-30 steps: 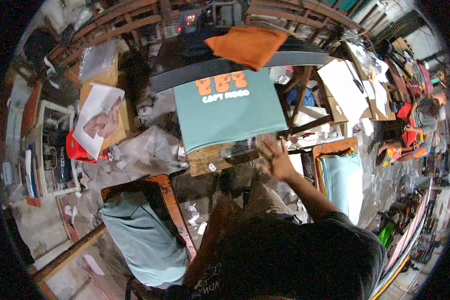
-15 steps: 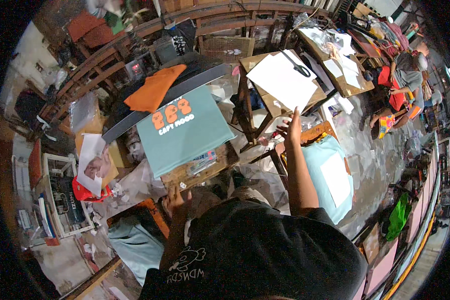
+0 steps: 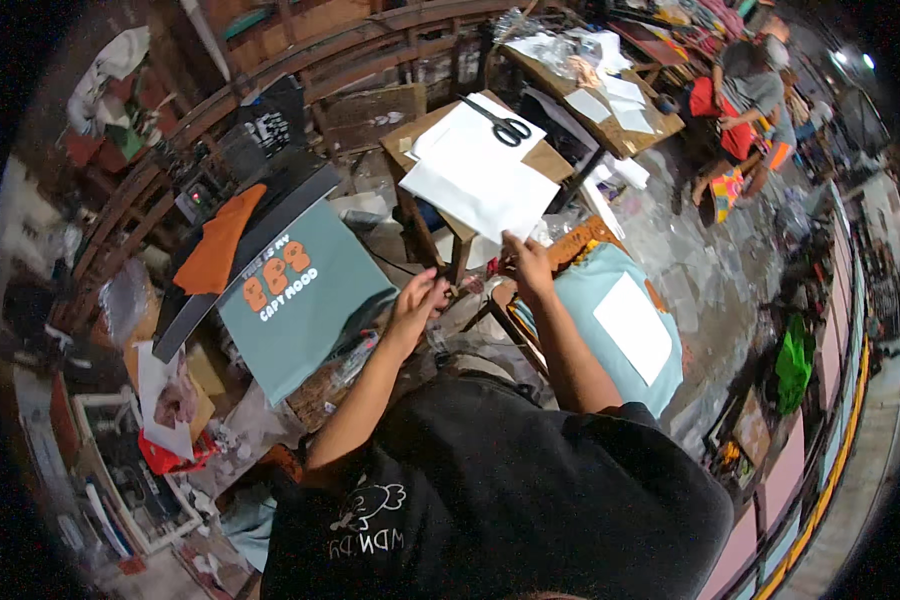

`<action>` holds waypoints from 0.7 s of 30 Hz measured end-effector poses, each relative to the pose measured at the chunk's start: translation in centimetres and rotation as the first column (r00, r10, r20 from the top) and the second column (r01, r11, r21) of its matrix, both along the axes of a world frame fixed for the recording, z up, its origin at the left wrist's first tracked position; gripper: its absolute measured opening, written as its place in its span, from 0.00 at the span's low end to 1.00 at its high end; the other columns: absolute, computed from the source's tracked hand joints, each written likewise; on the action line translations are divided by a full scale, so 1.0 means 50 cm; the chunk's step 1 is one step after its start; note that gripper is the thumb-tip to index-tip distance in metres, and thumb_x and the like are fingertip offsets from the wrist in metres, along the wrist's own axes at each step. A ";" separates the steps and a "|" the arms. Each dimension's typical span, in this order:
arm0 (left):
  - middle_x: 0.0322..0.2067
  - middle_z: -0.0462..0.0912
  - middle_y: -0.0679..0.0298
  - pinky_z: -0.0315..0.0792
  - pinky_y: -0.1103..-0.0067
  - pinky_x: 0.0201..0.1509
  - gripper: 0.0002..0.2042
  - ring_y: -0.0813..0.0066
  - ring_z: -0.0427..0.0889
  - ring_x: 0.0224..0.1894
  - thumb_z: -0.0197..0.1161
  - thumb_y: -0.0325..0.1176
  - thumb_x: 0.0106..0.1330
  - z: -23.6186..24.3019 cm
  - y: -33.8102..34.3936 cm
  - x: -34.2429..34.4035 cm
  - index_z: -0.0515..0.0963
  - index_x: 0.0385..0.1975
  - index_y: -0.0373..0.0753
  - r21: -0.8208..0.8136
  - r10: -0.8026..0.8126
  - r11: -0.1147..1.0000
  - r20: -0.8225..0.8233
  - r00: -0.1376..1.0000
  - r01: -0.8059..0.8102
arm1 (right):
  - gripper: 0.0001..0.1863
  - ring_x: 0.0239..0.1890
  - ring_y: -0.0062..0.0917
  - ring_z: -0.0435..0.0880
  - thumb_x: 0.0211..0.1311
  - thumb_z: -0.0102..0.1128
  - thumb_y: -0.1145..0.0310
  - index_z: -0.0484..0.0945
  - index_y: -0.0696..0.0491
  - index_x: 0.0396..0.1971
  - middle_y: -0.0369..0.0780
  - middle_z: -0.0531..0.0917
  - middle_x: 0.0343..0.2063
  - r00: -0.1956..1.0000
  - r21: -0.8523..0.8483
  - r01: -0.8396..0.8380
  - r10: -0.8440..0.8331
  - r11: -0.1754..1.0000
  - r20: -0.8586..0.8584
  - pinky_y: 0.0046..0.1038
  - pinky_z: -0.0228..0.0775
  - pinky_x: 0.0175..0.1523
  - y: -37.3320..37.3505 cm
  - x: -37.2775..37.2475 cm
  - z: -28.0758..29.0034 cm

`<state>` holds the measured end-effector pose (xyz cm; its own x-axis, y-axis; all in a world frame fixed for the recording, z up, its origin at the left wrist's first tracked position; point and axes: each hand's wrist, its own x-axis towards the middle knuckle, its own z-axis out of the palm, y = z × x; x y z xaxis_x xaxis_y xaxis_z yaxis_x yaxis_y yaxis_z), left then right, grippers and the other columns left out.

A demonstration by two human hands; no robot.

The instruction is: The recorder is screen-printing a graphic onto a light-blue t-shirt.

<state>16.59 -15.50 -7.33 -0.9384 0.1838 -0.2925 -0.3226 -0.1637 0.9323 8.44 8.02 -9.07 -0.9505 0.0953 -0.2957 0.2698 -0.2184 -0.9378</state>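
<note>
My right hand (image 3: 528, 265) pinches the near corner of a white paper sheet (image 3: 485, 195), which overlaps other white sheets on a small wooden table. On those sheets, at the far side, lies a pair of black-handled scissors (image 3: 508, 130). My left hand (image 3: 417, 310) is raised in front of me, fingers apart and slightly curled, with nothing visible in it. To its left a grey-green shirt (image 3: 305, 330) with an orange animal print is spread flat at a dark heat press (image 3: 305, 195). An orange cloth (image 3: 220, 240) rests on top of the press.
At my right, a light blue garment pile (image 3: 570, 295) on a stool carries a white sheet (image 3: 633, 328). A second wooden table (image 3: 660, 135) with papers stands farther back. People sit at the far right. Scraps litter the floor, and a red bag (image 3: 175, 455) lies at left.
My left hand has come up and right from the shirt table's near edge. My right hand has taken hold of a sheet, which has slid nearer. The whole view has shifted.
</note>
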 end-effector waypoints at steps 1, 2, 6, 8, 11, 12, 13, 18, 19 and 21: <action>0.52 0.78 0.59 0.72 0.79 0.45 0.34 0.74 0.80 0.44 0.58 0.55 0.68 -0.011 0.011 -0.028 0.59 0.66 0.39 0.084 -0.010 0.996 0.075 0.997 0.003 | 0.13 0.21 0.18 0.75 0.66 0.59 0.59 0.76 0.53 0.29 0.32 0.75 0.20 0.997 -0.113 0.003 0.006 0.994 0.075 0.23 0.69 0.27 -0.047 0.044 0.059; 0.51 0.78 0.59 0.72 0.78 0.45 0.36 0.74 0.80 0.45 0.62 0.54 0.66 -0.010 0.032 -0.060 0.58 0.66 0.38 0.111 -0.004 0.994 0.084 0.996 -0.005 | 0.14 0.21 0.19 0.75 0.66 0.60 0.58 0.76 0.53 0.27 0.32 0.75 0.19 0.999 -0.126 -0.014 0.020 0.992 0.048 0.23 0.68 0.27 -0.062 0.068 0.064; 0.47 0.79 0.60 0.73 0.73 0.47 0.24 0.71 0.79 0.46 0.69 0.39 0.62 -0.001 0.033 -0.088 0.72 0.52 0.32 0.232 0.322 0.914 0.088 0.943 -0.333 | 0.15 0.22 0.19 0.75 0.68 0.58 0.59 0.76 0.55 0.27 0.34 0.76 0.20 0.955 0.011 -0.295 0.295 0.955 0.024 0.23 0.69 0.28 -0.097 0.166 0.020; 0.48 0.78 0.60 0.71 0.70 0.52 0.23 0.67 0.78 0.48 0.69 0.37 0.62 -0.007 -0.015 -0.070 0.72 0.51 0.32 0.284 0.396 0.861 0.146 0.907 -0.422 | 0.17 0.22 0.20 0.76 0.68 0.59 0.57 0.76 0.56 0.27 0.35 0.76 0.20 0.931 -0.063 -0.363 0.364 0.930 0.009 0.24 0.69 0.29 -0.111 0.187 -0.001; 0.43 0.79 0.66 0.72 0.76 0.39 0.22 0.75 0.77 0.40 0.70 0.39 0.59 -0.088 -0.132 -0.020 0.74 0.50 0.36 0.161 0.545 0.812 0.135 0.828 -0.561 | 0.20 0.24 0.22 0.79 0.66 0.61 0.54 0.76 0.58 0.27 0.37 0.78 0.22 0.869 0.157 -0.494 0.487 0.855 0.083 0.26 0.73 0.30 -0.132 0.187 -0.047; 0.41 0.80 0.68 0.71 0.78 0.34 0.22 0.78 0.77 0.38 0.71 0.40 0.59 -0.102 -0.174 0.003 0.75 0.49 0.38 0.093 0.586 0.802 0.069 0.807 -0.590 | 0.18 0.23 0.22 0.81 0.66 0.61 0.57 0.76 0.59 0.29 0.37 0.79 0.22 0.889 0.242 -0.456 0.451 0.857 0.077 0.25 0.74 0.28 -0.157 0.181 -0.032; 0.37 0.80 0.71 0.65 0.82 0.28 0.19 0.83 0.74 0.33 0.72 0.41 0.57 -0.074 -0.191 0.017 0.77 0.46 0.41 -0.053 0.622 0.783 0.090 0.778 -0.620 | 0.17 0.22 0.21 0.81 0.66 0.61 0.58 0.77 0.60 0.29 0.38 0.79 0.22 0.896 0.263 -0.437 0.442 0.860 0.042 0.25 0.73 0.26 -0.161 0.162 -0.055; 0.36 0.86 0.62 0.74 0.72 0.44 0.20 0.69 0.83 0.40 0.71 0.41 0.58 -0.135 -0.431 0.140 0.80 0.42 0.31 -0.434 0.654 0.562 -0.287 0.700 -0.704 | 0.17 0.31 0.36 0.86 0.60 0.63 0.59 0.82 0.61 0.35 0.48 0.85 0.28 0.730 0.613 -0.515 0.682 0.599 -0.052 0.36 0.75 0.39 -0.371 0.061 -0.100; 0.32 0.86 0.59 0.74 0.72 0.43 0.18 0.68 0.84 0.36 0.70 0.41 0.58 -0.119 -0.460 0.147 0.82 0.37 0.29 -0.474 0.659 0.520 -0.305 0.687 -0.710 | 0.18 0.32 0.39 0.86 0.60 0.63 0.58 0.82 0.61 0.34 0.49 0.85 0.28 0.698 0.670 -0.503 0.714 0.546 -0.058 0.36 0.75 0.40 -0.417 0.041 -0.100; 0.29 0.85 0.56 0.73 0.72 0.36 0.15 0.68 0.82 0.30 0.69 0.40 0.60 -0.119 -0.536 0.164 0.82 0.34 0.33 -0.639 0.594 0.338 -0.424 0.683 -0.691 | 0.16 0.25 0.35 0.84 0.60 0.63 0.60 0.80 0.61 0.28 0.47 0.83 0.22 0.660 0.734 -0.383 0.722 0.561 -0.208 0.35 0.74 0.32 -0.513 0.004 -0.115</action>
